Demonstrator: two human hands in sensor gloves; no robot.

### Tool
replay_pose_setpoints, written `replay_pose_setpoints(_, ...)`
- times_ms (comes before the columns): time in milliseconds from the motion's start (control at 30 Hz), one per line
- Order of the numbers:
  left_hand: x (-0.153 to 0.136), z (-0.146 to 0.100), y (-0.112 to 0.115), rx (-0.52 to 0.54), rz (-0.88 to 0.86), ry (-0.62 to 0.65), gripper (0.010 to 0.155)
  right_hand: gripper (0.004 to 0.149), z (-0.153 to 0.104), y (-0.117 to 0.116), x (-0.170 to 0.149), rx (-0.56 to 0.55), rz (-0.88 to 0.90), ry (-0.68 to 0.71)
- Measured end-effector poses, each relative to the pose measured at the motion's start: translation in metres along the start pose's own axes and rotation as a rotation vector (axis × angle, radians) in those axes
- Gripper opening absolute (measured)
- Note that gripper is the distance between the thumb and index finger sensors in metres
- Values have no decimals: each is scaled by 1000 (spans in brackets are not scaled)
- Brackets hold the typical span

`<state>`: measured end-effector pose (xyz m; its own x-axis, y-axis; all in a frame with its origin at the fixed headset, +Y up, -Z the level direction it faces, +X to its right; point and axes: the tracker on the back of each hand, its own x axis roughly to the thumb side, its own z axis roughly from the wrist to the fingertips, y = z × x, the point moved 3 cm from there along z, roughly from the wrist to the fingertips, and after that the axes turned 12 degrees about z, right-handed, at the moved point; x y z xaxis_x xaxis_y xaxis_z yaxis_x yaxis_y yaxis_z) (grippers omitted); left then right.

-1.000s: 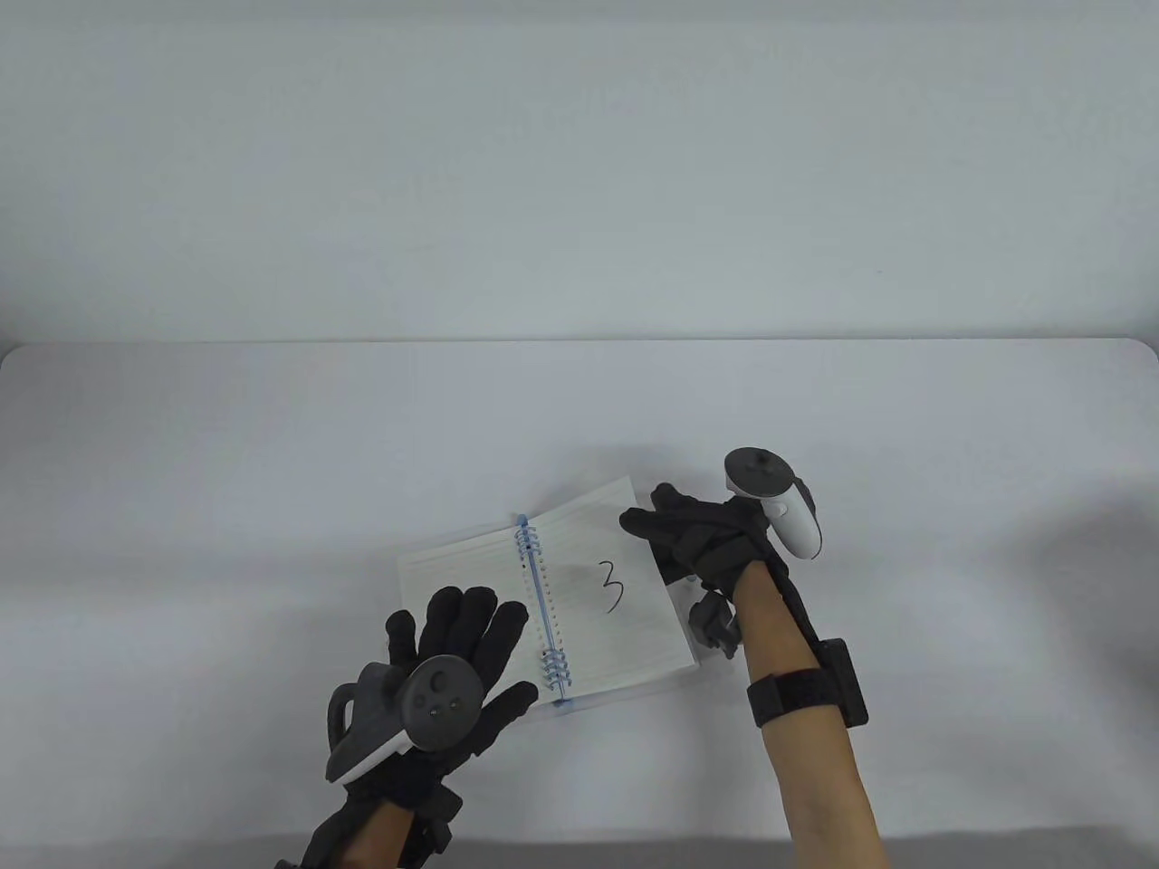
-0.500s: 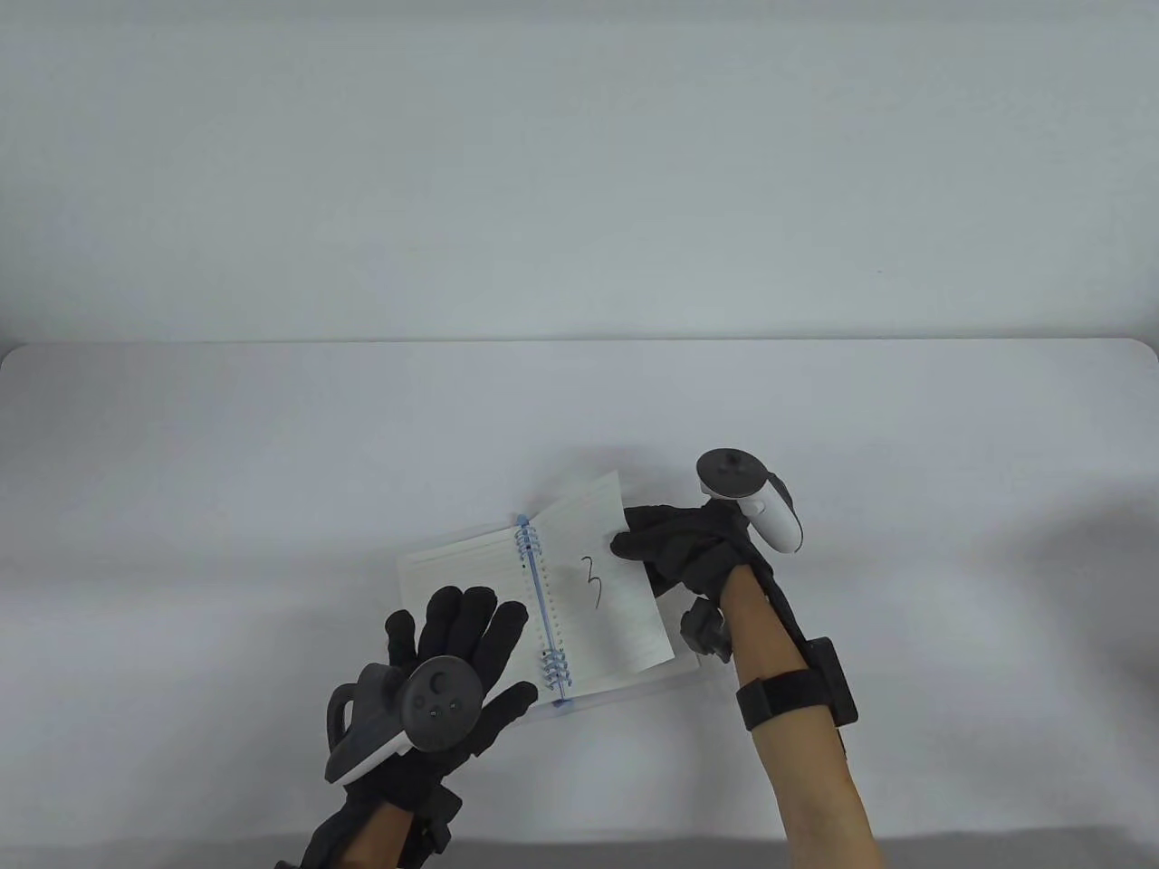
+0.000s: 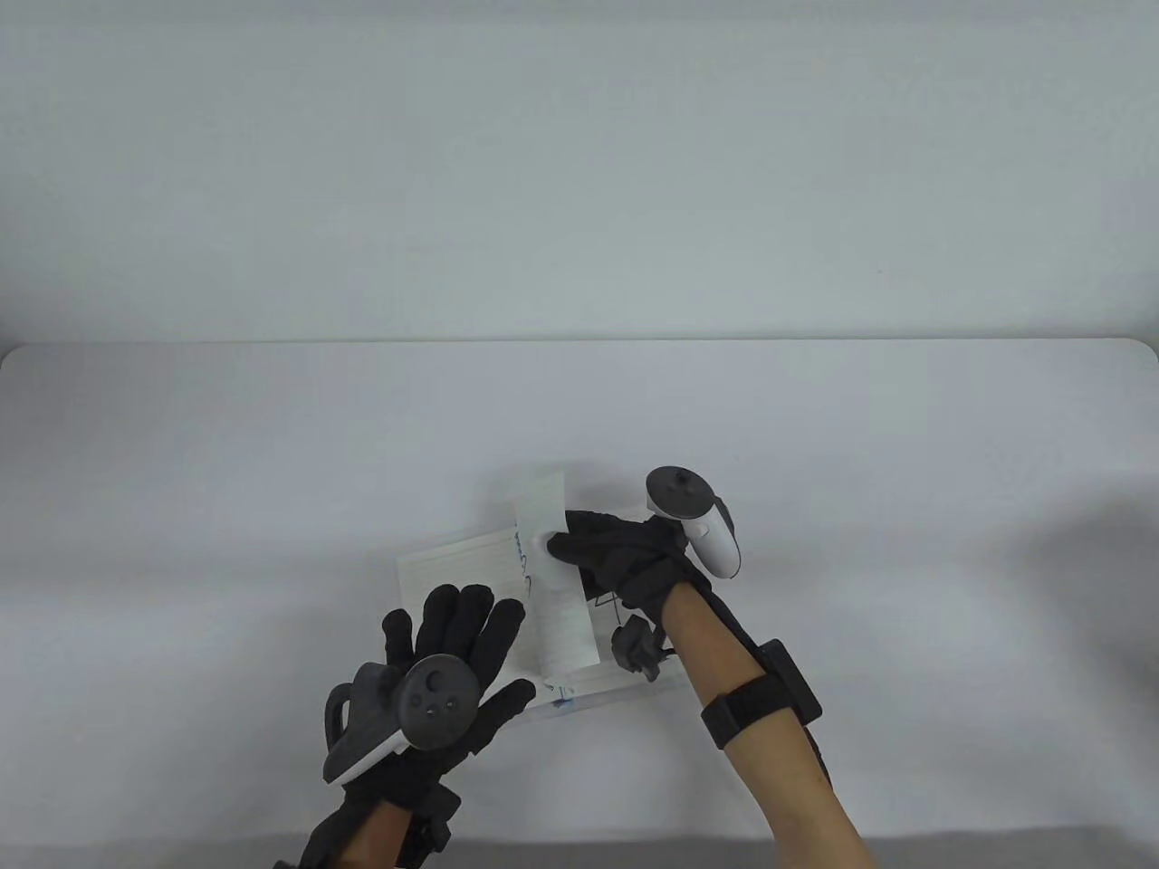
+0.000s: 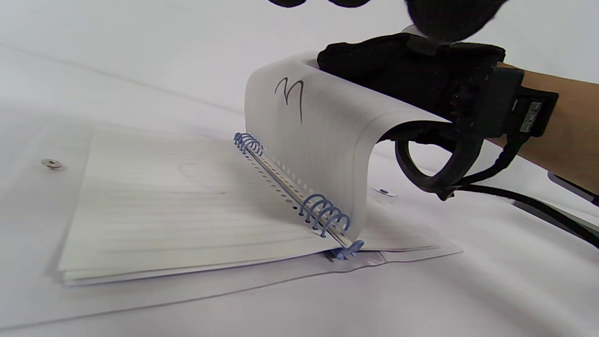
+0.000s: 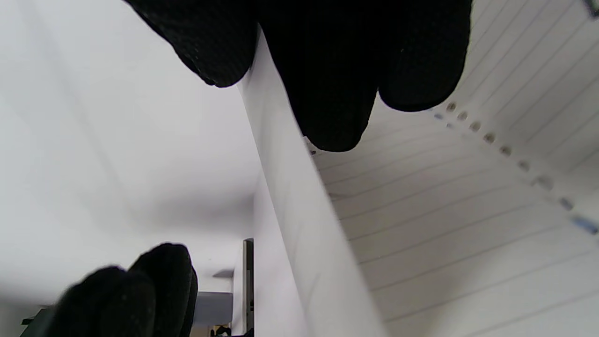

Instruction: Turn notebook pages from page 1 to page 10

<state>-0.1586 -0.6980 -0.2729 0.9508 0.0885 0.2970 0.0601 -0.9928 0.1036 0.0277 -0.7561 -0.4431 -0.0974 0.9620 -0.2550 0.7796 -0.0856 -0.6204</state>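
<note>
- Table view: my left hand lies flat, fingers spread, pressing the notebook left leaf on the table. My right hand pinches the page edge; half a second ago it leaned right, now it stands above the spiral.
- Left wrist view: page marked "3" arches over the spiral binding; right hand grips its top.
- Right wrist view: fingers closed on the page edge.
</note>
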Motion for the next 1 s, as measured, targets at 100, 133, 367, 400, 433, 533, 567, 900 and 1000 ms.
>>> replay_pose_setpoints(100, 0, 0, 0, 2, 1, -1, 77, 54, 5, -13, -3, 18, 12, 1)
replay_pose_setpoints(133, 0, 0, 0, 1, 1, -2, 77, 55, 6, -17, -5, 17, 14, 0)
replay_pose_setpoints(367, -1, -1, -1, 5, 1, -4, 77, 62, 13, -37, -14, 25, -18, -2)
replay_pose_setpoints(400, -1, -1, -1, 5, 1, -4, 77, 64, 14, -40, -14, 36, -33, -5)
replay_pose_setpoints(433, -1, -1, -1, 6, 1, -4, 77, 67, 14, -42, -15, 50, -39, -7)
replay_pose_setpoints(533, -1, -1, -1, 5, 2, -4, 77, 77, 15, -46, -16, 104, -21, -5)
replay_pose_setpoints(567, -1, -1, -1, 5, 2, -4, 77, 78, 15, -46, -15, 113, -10, -4)
replay_pose_setpoints(900, 0, -1, 0, -3, 3, -1, 77, 80, -1, 1, 7, -67, -97, 92)
replay_pose_setpoints(1000, 0, -1, 0, -7, 5, -1, 77, 80, -9, 21, 11, -177, -217, 97)
